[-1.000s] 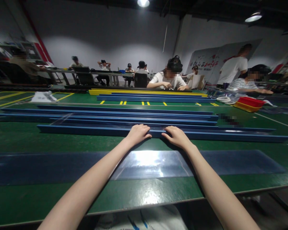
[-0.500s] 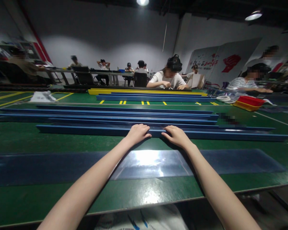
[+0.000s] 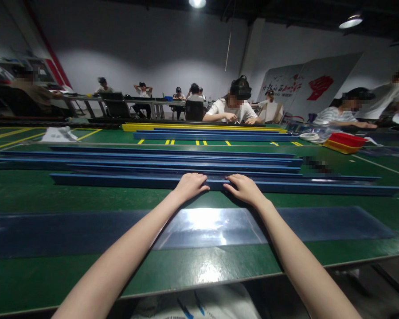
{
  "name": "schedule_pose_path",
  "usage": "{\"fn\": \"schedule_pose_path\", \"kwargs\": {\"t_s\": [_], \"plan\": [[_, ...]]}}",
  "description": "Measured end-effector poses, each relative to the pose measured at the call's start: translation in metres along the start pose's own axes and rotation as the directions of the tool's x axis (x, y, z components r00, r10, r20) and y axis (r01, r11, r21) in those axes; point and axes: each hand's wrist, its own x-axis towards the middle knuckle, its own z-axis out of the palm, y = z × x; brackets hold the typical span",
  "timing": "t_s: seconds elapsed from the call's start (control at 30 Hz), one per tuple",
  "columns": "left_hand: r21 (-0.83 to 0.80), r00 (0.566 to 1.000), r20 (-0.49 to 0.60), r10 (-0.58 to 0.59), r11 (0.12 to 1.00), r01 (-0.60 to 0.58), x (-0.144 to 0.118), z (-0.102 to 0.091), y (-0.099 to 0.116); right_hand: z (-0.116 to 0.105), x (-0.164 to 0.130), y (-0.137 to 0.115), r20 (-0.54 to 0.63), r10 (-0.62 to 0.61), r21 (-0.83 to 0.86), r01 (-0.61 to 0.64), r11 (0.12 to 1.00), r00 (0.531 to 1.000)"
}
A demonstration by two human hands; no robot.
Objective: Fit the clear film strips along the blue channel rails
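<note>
A long blue channel-shaped strip point(image 3: 119, 180) lies crosswise on the green table. My left hand point(image 3: 191, 185) is closed over its near wall left of the middle, fingers over the top edge and thumb on the front face. A short gap to the right, my right hand point(image 3: 242, 188) grips the same wall in a like way. The fingertips of both hands are partly hidden inside the channel. Nearer to me, a long clear plastic sheet point(image 3: 86, 232) lies flat under my forearms, with bright glare at its middle.
Several more blue strips point(image 3: 173, 155) lie just behind. Farther back are a yellow strip point(image 3: 159, 128), a red and yellow bin point(image 3: 346, 142) and a white roll point(image 3: 309, 137). A co-worker point(image 3: 234, 106) sits across the green table point(image 3: 173, 270); other people are beyond.
My hands and the blue strip keep their places. At the far right, a standing person has moved rightward in the background.
</note>
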Motion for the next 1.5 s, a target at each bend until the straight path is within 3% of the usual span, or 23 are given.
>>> {"fn": "schedule_pose_path", "kwargs": {"t_s": [1.13, 1.5], "plan": [[-0.031, 1.0, -0.005, -0.012, 0.999, 0.011, -0.0003, 0.0039, -0.0018, 0.0035, -0.0007, 0.001, -0.028, -0.032, -0.017, 0.031, 0.999, 0.999], [-0.008, 0.999, 0.01, -0.038, 0.999, 0.038, -0.0006, -0.0006, -0.0004, 0.0047, -0.0003, 0.0, -0.08, -0.021, 0.068, 0.026, 0.997, 0.997]]}}
